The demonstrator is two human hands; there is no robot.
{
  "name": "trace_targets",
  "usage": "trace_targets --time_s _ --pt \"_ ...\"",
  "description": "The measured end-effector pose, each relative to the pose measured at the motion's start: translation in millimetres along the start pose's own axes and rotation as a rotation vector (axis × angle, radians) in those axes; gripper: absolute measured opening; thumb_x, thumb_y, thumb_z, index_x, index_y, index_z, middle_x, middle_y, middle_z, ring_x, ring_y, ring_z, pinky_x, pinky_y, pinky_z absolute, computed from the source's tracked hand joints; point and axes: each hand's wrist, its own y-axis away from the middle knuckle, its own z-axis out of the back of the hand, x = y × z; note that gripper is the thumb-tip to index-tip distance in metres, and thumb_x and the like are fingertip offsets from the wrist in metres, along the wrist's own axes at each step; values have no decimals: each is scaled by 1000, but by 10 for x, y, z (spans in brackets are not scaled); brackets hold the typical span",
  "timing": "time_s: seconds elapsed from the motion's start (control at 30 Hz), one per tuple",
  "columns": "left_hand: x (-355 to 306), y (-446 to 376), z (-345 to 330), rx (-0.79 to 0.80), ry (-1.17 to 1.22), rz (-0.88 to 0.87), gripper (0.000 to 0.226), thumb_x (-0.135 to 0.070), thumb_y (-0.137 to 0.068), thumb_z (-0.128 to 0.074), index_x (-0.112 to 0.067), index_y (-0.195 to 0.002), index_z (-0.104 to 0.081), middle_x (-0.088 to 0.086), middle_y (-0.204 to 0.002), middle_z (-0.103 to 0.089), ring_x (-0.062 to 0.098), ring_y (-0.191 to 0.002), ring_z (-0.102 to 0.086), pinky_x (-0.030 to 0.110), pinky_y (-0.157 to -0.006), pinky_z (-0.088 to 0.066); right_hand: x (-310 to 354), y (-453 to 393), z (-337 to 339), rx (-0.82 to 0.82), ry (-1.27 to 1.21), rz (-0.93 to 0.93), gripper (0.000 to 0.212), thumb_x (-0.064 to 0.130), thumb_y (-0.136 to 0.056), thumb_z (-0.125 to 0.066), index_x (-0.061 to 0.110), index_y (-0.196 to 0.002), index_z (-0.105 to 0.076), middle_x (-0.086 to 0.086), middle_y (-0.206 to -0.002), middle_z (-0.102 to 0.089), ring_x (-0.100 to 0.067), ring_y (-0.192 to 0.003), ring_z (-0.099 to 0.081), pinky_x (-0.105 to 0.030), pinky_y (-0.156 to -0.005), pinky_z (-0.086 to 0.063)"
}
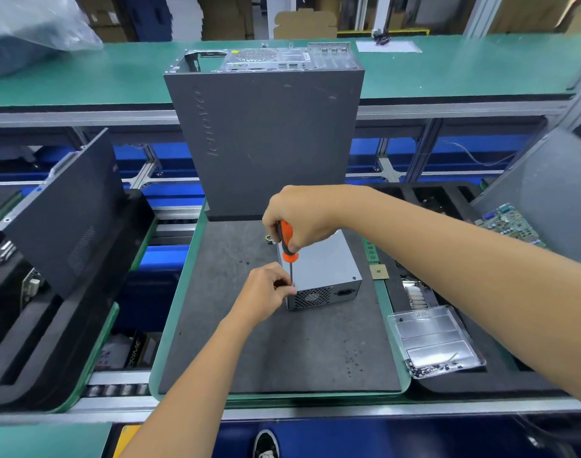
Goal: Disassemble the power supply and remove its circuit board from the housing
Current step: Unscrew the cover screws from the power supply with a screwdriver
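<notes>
You are working on the power supply [320,269], which is sitting on the dark foam mat [276,352] just past the centre of your tray, at about one o'clock from your left hand [266,292] and at about five o'clock from your right hand [299,219]. Its long axis is running from roughly eleven o'clock to five o'clock, with the vented fan face and mains socket turned toward you. Your right hand is curling closed around the orange handle of the screwdriver [287,249], holding it near upright so the shaft is dropping along the housing's left near edge. Your left hand is the nearer one to the working point: its fingers are pinching in around the lower shaft right at that corner, touching the housing, though the tip and the screw itself are hidden behind them, so you cannot tell whether the bit is seated. The coming move is likely hinging on keeping the shaft in line with that corner screw while the right hand is turning. The computer case [266,137] is standing at twelve o'clock behind the supply, and the clear screw tray [434,342] is lying at four o'clock, well apart, ready for whatever is coming out.
</notes>
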Motion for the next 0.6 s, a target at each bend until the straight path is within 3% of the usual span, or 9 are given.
trace_targets --time_s 0.1,0.17,0.23,0.3,0.37,0.47,0.5,0.53,0.6 --pt "-15 -8 12 5 -6 -9 19 -11 -77 -76 -20 -66 -64 -10 -77 -61 5 -72 -59 16 -69 -47 -22 7 -34 -106 -86 -75 26 30 -69 -77 15 -86 -64 -1 -84 -65 -22 -79 -62 -34 -56 -52" --pt "-26 3 9 1 -20 -21 16 -13 -78 -75 -19 -68 -65 -13 -76 -60 3 -71 -58 11 -67 -45 -31 30 -53 -147 -44 -109 33 43 -75 -73 15 -77 -55 -1 -76 -58 -23 -72 -58 -31 -50 -43" --pt "-30 7 8 -2 -26 -33 12 -13 -79 -74 -17 -69 -67 -13 -76 -59 2 -70 -57 8 -65 -42 -7 38 -70 -167 88 -160 50 64 -83 -56 16 -71 -49 0 -70 -53 -20 -62 -52 -28 -47 -32" --pt "-19 8 22 -3 -23 -32 10 -14 -78 -75 -15 -71 -68 -11 -77 -61 3 -71 -58 9 -66 -42 60 24 -43 -164 131 -251 65 72 -88 -35 13 -64 -47 -3 -64 -51 -18 -54 -49 -27 -46 -27" --pt "-7 4 30 6 -29 -13 9 -16 -78 -75 -16 -72 -69 -8 -79 -63 5 -73 -59 13 -67 -45 78 -16 -17 -93 153 -257 57 57 -97 -36 12 -64 -44 -6 -65 -51 -24 -55 -53 -28 -46 -30" --pt "-12 2 25 18 -33 20 11 -22 -77 -77 -17 -72 -68 -7 -80 -64 7 -71 -58 12 -64 -44 34 -6 65 91 100 -161 15 22 -94 -52 9 -89 -55 -9 -87 -59 -28 -72 -58 -29 -53 -38" --pt "-18 -3 25 24 -37 27 13 -23 -76 -77 -17 -71 -67 -6 -79 -64 6 -69 -57 11 -62 -42 29 24 103 121 59 -132 10 12 -89 -55 10 -99 -57 -6 -97 -57 -23 -76 -54 -28 -54 -37" --pt "-24 -15 29 32 -44 30 14 -24 -76 -77 -16 -71 -66 -6 -77 -63 6 -66 -55 10 -60 -41 39 44 141 150 14 -92 20 4 -84 -56 13 -102 -58 -3 -103 -54 -20 -79 -52 -27 -56 -37" --pt "-31 -26 41 50 -60 33 17 -25 -75 -77 -14 -70 -66 -6 -74 -61 4 -61 -51 9 -57 -38 79 65 148 145 -64 -61 17 9 -83 -58 15 -98 -59 -2 -103 -58 -17 -81 -53 -28 -60 -41"
